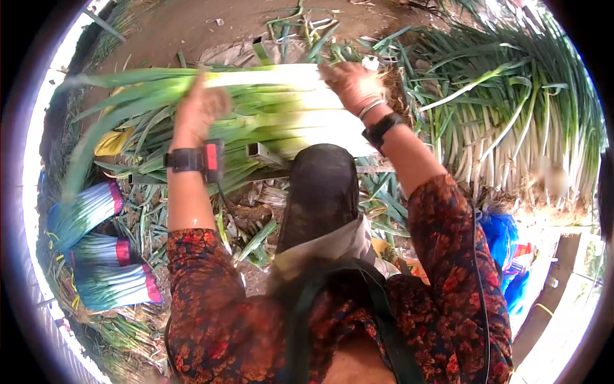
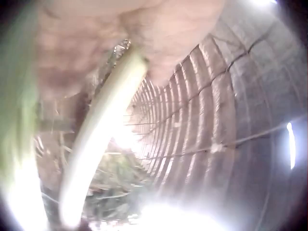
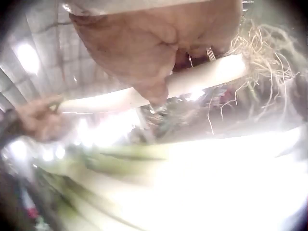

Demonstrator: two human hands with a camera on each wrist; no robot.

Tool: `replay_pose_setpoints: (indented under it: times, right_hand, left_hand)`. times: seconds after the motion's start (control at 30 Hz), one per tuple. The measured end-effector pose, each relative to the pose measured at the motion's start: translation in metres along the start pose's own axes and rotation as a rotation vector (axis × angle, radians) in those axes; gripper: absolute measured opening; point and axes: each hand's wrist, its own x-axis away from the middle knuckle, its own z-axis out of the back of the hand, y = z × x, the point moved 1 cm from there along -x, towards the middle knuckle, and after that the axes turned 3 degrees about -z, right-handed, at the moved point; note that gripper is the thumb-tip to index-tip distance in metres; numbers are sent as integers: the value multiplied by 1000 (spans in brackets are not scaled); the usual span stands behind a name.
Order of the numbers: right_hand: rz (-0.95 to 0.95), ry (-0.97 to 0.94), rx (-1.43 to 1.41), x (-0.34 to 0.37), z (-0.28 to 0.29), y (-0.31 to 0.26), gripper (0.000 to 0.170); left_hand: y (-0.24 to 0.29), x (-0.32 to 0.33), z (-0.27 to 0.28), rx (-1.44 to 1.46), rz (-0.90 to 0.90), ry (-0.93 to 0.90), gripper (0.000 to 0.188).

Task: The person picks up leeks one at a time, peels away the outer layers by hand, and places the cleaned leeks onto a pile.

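Observation:
A long green onion stretches crosswise between both hands, above a row of others. My left hand grips it where the white turns green, and its leaves trail left in a blur. In the left wrist view the pale stalk slants down from the fingers. Near the root end, my right hand holds the same onion. The right wrist view shows thumb and fingers around the white stalk, with stringy roots past the hand. Beneath lie several trimmed-looking green onions, their white ends to the right.
A big pile of green onions with roots lies at the right. Bundles in red-edged wraps lie at lower left. A metal tube frame supports the row, close to a dark-clad knee. Blue plastic sits at lower right.

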Motion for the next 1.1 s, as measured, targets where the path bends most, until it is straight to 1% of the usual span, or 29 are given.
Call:
replay_pose_setpoints:
  times: [0.03, 0.1, 0.13, 0.17, 0.23, 0.37, 0.4, 0.5, 0.53, 0.57, 0.6, 0.63, 0.67, 0.7, 0.73, 0.77, 0.8, 0.83, 0.87, 0.9, 0.97, 1.03, 1.07, 1.1]
  right_hand:
    - [-22, 50, 91, -5, -19, 22, 37]
    - [-223, -142, 282, -5, -35, 53, 33]
    - [-298, -210, 242, 0, -46, 68, 33]
    - [-371, -279, 202, 4, -58, 81, 33]
    - [-298, -181, 154, 11, -79, 95, 34]
    - [-351, -271, 144, 12, -66, 82, 36]
    - [-335, -273, 132, 10, -70, 85, 38]
    - [-296, -236, 165, 10, -91, 97, 35]
    - [-324, -322, 209, 6, -95, 99, 35]
    - [-219, -383, 303, 3, -114, 115, 35]
    - [-132, -377, 336, 2, -100, 106, 33]
    - [-243, -340, 264, 2, -125, 121, 30]
    - [-206, -463, 337, -3, -118, 117, 29]
    - [108, -650, 701, -1, -70, 88, 25]
    - [300, -389, 694, 2, -132, 130, 23]
    - [176, -363, 513, 8, -112, 119, 24]
    - [61, -320, 312, 13, -90, 107, 25]
    - [-38, -260, 115, 19, -65, 92, 26]
    - [-80, -196, 37, 29, -56, 86, 25]
    - [-79, 33, -71, 49, -40, 80, 21]
    - [-202, 179, -327, 93, 13, 67, 16]
    - [-340, 389, -526, 135, 29, 71, 17]
    - [-386, 406, -443, 156, 20, 89, 18]
    - [-519, 397, -439, 172, 21, 103, 18]
  left_hand:
    - [-10, -4, 7, -248, 208, -110, 53]
    - [-22, -13, -7, -810, 97, -35, 46]
    - [-32, -20, -10, -1115, -363, -47, 43]
    - [-31, -23, -18, -1213, -473, -35, 42]
    - [-26, -27, -33, -1405, -698, -19, 40]
    - [-30, -69, -26, -1494, -619, -186, 39]
    - [-31, -72, -27, -1522, -580, -245, 36]
    - [-32, -72, -27, -1485, -483, -297, 35]
    - [-34, -79, -26, -1508, -526, -334, 36]
    - [-37, -83, -25, -1503, -538, -321, 36]
    - [-41, -87, -24, -1494, -561, -312, 36]
    - [-53, -97, -13, -1445, -644, -299, 38]
    - [-45, -95, -21, -1508, -525, -318, 40]
    - [-47, -96, -18, -1504, -511, -321, 42]
    - [-54, -101, -13, -1504, -491, -307, 42]
    - [-59, -101, -10, -1462, -551, -296, 41]
    - [-60, -106, -10, -1522, -511, -296, 41]
    - [-64, -112, -4, -1461, -563, -317, 42]
    - [-58, -119, -6, -1521, -527, -362, 40]
    - [-51, -131, -10, -1583, -412, -413, 38]
    - [-23, -125, -52, -1860, -331, -491, 35]
    - [0, -86, -118, -1455, -584, -439, 35]
    - [9, -60, -158, -1237, -654, -451, 32]
    - [16, -27, -199, -1015, -714, -462, 30]
